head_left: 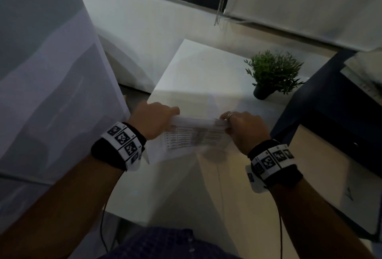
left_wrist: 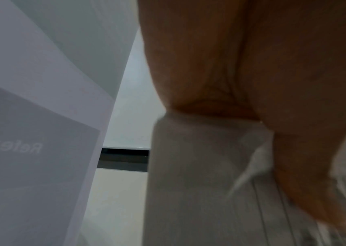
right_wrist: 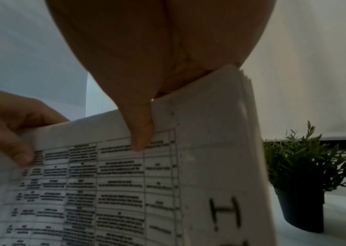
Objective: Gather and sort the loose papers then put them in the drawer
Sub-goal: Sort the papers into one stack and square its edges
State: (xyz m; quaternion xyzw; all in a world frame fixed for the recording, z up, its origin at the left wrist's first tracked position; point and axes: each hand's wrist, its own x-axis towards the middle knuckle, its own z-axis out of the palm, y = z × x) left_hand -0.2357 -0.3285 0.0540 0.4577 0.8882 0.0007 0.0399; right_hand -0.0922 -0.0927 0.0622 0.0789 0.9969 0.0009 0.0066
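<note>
Both hands are clamped on the stack of papers (head_left: 194, 136), left hand (head_left: 154, 120) pinching one top corner and right hand (head_left: 246, 128) the other, thumbs across the printed table, held up over the white table (head_left: 202, 66) just in front of the potted plant (head_left: 272, 72). Looks light and floppy, sheets likely to slide or fan, so I'd keep gripping near the edges and tap it square

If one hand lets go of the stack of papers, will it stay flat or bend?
Likely bend: the stack of papers is thin printed sheets, held by the left hand and right hand at opposite ends. Loose edges show in the right wrist view, so sheets may slip apart.
</note>
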